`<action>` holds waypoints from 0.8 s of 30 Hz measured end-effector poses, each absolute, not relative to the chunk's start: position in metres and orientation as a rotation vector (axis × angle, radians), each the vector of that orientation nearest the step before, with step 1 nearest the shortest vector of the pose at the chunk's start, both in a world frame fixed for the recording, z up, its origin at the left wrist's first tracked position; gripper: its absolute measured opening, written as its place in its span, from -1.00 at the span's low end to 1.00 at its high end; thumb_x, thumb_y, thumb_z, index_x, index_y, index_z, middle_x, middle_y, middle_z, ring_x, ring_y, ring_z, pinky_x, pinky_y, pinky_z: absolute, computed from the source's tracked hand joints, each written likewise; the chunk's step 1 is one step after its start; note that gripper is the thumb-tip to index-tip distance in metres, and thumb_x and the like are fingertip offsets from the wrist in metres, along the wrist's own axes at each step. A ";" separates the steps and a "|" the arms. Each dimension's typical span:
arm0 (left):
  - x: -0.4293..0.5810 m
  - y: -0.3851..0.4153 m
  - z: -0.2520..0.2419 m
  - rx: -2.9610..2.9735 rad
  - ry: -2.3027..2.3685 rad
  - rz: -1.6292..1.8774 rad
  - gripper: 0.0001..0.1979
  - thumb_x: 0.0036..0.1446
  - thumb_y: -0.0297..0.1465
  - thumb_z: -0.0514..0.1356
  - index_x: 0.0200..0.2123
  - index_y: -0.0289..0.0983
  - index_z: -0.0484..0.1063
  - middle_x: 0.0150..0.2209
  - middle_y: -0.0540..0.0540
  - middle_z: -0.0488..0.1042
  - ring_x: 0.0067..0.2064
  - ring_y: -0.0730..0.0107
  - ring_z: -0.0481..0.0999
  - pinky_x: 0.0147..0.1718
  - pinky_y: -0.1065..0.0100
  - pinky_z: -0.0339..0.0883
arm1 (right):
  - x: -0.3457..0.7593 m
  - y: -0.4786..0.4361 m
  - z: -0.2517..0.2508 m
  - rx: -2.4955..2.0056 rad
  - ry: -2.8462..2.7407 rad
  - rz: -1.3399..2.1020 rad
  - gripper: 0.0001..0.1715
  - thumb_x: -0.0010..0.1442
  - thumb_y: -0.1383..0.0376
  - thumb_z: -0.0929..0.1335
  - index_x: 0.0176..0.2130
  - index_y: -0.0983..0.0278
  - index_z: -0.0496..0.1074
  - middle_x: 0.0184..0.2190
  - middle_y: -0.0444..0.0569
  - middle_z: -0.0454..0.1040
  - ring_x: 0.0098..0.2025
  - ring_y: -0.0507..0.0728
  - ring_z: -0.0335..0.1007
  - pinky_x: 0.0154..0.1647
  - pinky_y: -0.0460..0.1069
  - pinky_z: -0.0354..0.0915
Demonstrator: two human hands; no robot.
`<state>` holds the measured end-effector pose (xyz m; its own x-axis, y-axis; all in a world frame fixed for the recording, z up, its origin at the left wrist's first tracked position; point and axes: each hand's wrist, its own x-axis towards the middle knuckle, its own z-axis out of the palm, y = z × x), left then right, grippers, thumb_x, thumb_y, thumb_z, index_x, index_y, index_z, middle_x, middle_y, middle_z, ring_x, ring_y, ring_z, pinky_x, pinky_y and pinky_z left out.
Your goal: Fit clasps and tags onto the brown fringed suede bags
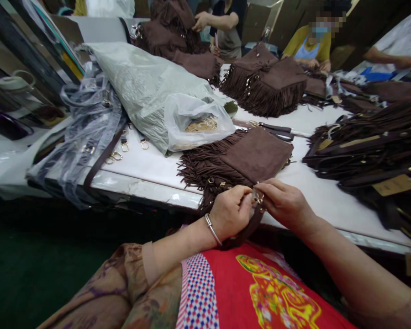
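Red cloth (228, 292) nearside of bag (258, 153); my left hand (231, 211) and right hand (284, 201) pinch clasp (258, 198). Probably fastening; next wants alignment.

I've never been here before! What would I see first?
Probably the bright red cloth with its yellow pattern, low in the middle. Just above it, the left hand, wearing a silver bangle, and the right hand meet at a gold-coloured metal fitting, in front of a brown fringed bag. Farther back to the left sprawls a big, shiny grey plastic bag.
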<state>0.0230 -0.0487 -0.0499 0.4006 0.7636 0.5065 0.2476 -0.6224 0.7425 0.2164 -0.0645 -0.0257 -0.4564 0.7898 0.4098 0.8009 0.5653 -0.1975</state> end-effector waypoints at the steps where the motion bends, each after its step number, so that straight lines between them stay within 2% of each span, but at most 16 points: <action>1: 0.024 -0.045 -0.054 2.085 0.919 1.180 -0.85 0.29 -0.49 0.07 -0.14 -0.32 0.43 -0.25 -0.12 0.56 -0.20 0.36 0.55 -0.16 0.37 0.41 | 0.216 -0.065 -0.027 -1.278 -2.322 -0.014 -0.79 0.29 0.43 0.27 -0.08 0.28 0.41 -0.25 0.02 0.49 -0.23 0.12 0.45 -0.20 -0.02 0.36; 4: 0.029 -0.035 -0.063 2.204 1.032 1.129 -0.84 0.27 -0.46 0.11 -0.12 -0.31 0.44 -0.24 -0.13 0.52 -0.18 0.30 0.51 -0.15 0.32 0.40 | 0.215 -0.066 -0.029 -1.291 -2.225 0.002 -0.80 0.29 0.43 0.29 -0.09 0.28 0.43 -0.25 0.02 0.50 -0.24 0.09 0.46 -0.20 -0.05 0.37; 7: 0.035 -0.033 -0.065 2.366 1.122 1.015 -0.81 0.30 -0.34 0.10 -0.11 -0.26 0.45 -0.26 -0.12 0.46 -0.27 0.29 0.48 -0.31 0.34 0.37 | 0.214 -0.068 -0.033 -1.309 -2.153 -0.004 -0.82 0.28 0.42 0.31 -0.11 0.29 0.45 -0.29 0.00 0.51 -0.27 0.07 0.46 -0.22 -0.07 0.37; 9: 0.038 -0.033 -0.065 2.457 1.165 0.954 -0.79 0.33 -0.30 0.06 -0.18 -0.23 0.46 -0.29 -0.10 0.44 -0.32 0.31 0.46 -0.40 0.34 0.32 | 0.214 -0.068 -0.035 -1.325 -2.115 0.009 -0.82 0.28 0.41 0.31 -0.11 0.28 0.46 -0.29 -0.01 0.51 -0.27 0.07 0.47 -0.23 -0.07 0.38; 13: 0.041 -0.033 -0.063 2.615 1.161 0.902 -0.72 0.36 -0.34 -0.01 -0.32 -0.24 0.45 -0.36 -0.09 0.42 -0.41 0.34 0.42 -0.50 0.33 0.19 | 0.213 -0.068 -0.039 -1.365 -2.032 0.064 -0.83 0.28 0.37 0.32 -0.13 0.25 0.48 -0.29 -0.02 0.53 -0.28 0.08 0.48 -0.25 -0.05 0.39; 17: 0.042 -0.029 -0.062 2.590 1.121 0.933 -0.74 0.33 -0.38 0.02 -0.36 -0.25 0.44 -0.37 -0.09 0.42 -0.42 0.37 0.40 -0.50 0.34 0.16 | 0.212 -0.069 -0.037 -1.385 -2.029 0.091 -0.82 0.29 0.35 0.31 -0.14 0.26 0.49 -0.29 0.00 0.53 -0.27 0.08 0.48 -0.24 -0.03 0.40; 21: 0.038 -0.025 -0.056 2.322 1.099 1.034 -0.83 0.21 -0.48 0.12 -0.43 -0.27 0.42 -0.40 -0.06 0.40 -0.34 0.38 0.41 -0.36 0.38 0.26 | 0.213 -0.072 -0.037 -1.403 -2.027 0.123 -0.78 0.30 0.34 0.29 -0.10 0.24 0.49 -0.25 0.02 0.54 -0.23 0.11 0.49 -0.19 0.01 0.41; 24: 0.032 -0.026 -0.049 2.072 1.079 1.082 -0.86 0.13 -0.54 0.17 -0.47 -0.28 0.42 -0.47 0.00 0.36 -0.37 0.43 0.38 -0.32 0.40 0.27 | 0.213 -0.073 -0.039 -1.387 -2.054 0.128 -0.76 0.31 0.36 0.29 -0.05 0.23 0.47 -0.20 0.03 0.53 -0.19 0.11 0.49 -0.14 0.02 0.42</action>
<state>0.0316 -0.0258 -0.0493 0.3507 0.8473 0.3988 0.3960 -0.5201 0.7567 0.2129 -0.0733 -0.0395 -0.2309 0.8597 0.4556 0.7965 0.4359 -0.4191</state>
